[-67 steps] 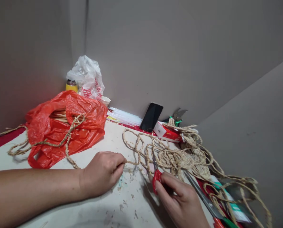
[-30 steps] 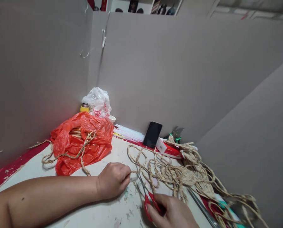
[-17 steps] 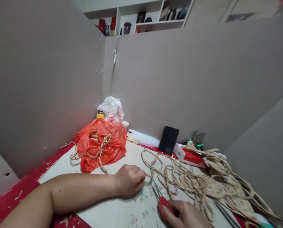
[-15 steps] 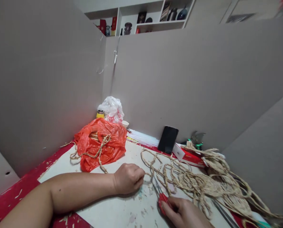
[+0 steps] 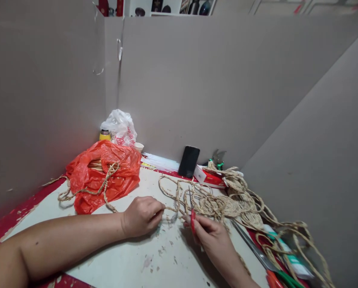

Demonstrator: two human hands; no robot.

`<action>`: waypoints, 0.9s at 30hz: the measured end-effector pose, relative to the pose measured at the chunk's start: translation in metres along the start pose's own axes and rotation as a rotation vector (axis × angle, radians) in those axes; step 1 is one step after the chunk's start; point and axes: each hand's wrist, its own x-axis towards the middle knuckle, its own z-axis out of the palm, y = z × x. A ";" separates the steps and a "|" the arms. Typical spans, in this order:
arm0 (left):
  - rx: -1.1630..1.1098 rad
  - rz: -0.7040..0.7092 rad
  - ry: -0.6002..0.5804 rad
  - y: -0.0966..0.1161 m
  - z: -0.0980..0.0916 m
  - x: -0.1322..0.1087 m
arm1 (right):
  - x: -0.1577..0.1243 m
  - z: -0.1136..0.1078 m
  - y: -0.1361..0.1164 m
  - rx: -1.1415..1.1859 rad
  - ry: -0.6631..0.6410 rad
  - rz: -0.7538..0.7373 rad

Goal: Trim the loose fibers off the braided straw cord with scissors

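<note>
My left hand [image 5: 144, 216] is closed, pinching a braided straw rope [image 5: 169, 208] that leads from its fingertips toward a loose pile. In my right hand [image 5: 213, 236] is a pair of small scissors [image 5: 193, 220] with red handles, held by the handles. Their thin blades point up and away from me, over the rope loops. I cannot tell whether the blades touch any strand. Part of the rope is hidden inside the left fist.
A red plastic bag [image 5: 127, 160] holding straw lies at the left, with more cord across it. Behind stand a white bag [image 5: 121, 126], a phone [image 5: 189, 161] and a red box [image 5: 215, 179]. Larger shears [image 5: 257, 248] lie at the right. Grey panels [image 5: 179, 80] enclose the table.
My view has swung right and down. The right hand has turned, so the scissors stand more upright and away from the left fingers. The left hand keeps its pinch on the rope.
</note>
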 end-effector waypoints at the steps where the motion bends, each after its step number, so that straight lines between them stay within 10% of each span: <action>1: 0.006 0.009 0.003 0.001 0.000 0.001 | 0.000 -0.001 0.001 0.075 -0.017 0.041; 8: 0.013 0.065 0.009 0.005 -0.005 -0.001 | -0.002 0.000 0.000 0.716 -0.280 0.338; 17: -0.122 0.043 -0.023 0.013 -0.005 -0.003 | -0.003 0.001 0.000 0.834 -0.183 0.327; 27: -0.532 -0.422 -0.147 0.032 -0.003 0.002 | -0.005 0.001 -0.008 0.758 -0.198 0.346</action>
